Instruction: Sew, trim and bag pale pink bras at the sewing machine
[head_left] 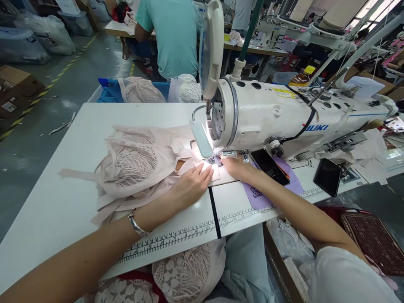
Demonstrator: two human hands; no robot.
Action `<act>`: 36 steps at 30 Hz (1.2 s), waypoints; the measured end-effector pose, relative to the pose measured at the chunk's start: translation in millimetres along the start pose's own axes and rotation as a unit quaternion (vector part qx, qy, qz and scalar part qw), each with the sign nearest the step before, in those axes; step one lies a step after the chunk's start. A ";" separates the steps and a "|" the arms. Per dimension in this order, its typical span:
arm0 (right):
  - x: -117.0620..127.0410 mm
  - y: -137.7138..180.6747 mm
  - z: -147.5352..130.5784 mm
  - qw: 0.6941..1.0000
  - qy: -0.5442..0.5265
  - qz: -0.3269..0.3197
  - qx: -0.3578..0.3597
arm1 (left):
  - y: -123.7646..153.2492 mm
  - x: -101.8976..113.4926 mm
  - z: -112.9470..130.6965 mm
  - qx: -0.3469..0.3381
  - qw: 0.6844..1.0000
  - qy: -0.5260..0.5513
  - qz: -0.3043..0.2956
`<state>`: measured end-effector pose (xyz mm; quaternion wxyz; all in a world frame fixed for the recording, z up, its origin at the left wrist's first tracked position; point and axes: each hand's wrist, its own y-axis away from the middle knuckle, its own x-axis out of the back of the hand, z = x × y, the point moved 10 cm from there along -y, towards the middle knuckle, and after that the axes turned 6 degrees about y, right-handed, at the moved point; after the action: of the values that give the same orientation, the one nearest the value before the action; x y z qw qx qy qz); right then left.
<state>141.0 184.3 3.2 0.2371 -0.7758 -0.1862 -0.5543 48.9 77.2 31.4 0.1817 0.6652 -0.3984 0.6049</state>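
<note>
A pale pink lace garment (135, 166) lies bunched on the white sewing table (57, 198), its edge reaching under the needle of a white Juki sewing machine (284, 115). My left hand (192, 183) rests flat on the fabric just left of the needle, fingers stretched out and together, a silver bracelet on the wrist. My right hand (235, 166) lies on the fabric at the presser foot, fingers pressing the cloth down; its fingertips are lost in the lamp's glare.
A black phone (269, 166) lies on a purple sheet beside the machine base, another dark phone (328, 176) further right. More lace pieces (186, 273) sit in my lap. A person in a teal shirt (175, 35) works at the table behind. A blue bin (109, 90) with fabric stands beyond the table.
</note>
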 end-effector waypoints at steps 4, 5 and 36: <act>5.3 -0.6 -0.5 0.998 -0.003 0.015 -0.058 | -1.1 1.1 7.3 0.001 1.000 -0.018 -0.002; 4.7 -2.6 -0.6 0.997 -0.007 0.005 -0.073 | -1.4 0.9 9.4 0.001 1.000 -0.022 -0.001; 55.8 64.3 -18.1 0.854 -0.499 -0.113 -0.091 | -0.6 2.4 16.3 0.007 0.999 -0.040 0.007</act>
<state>180.1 122.7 50.7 -0.0232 -0.9400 -0.3147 -0.1299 60.0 65.0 30.5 0.1564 0.6872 -0.4058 0.5819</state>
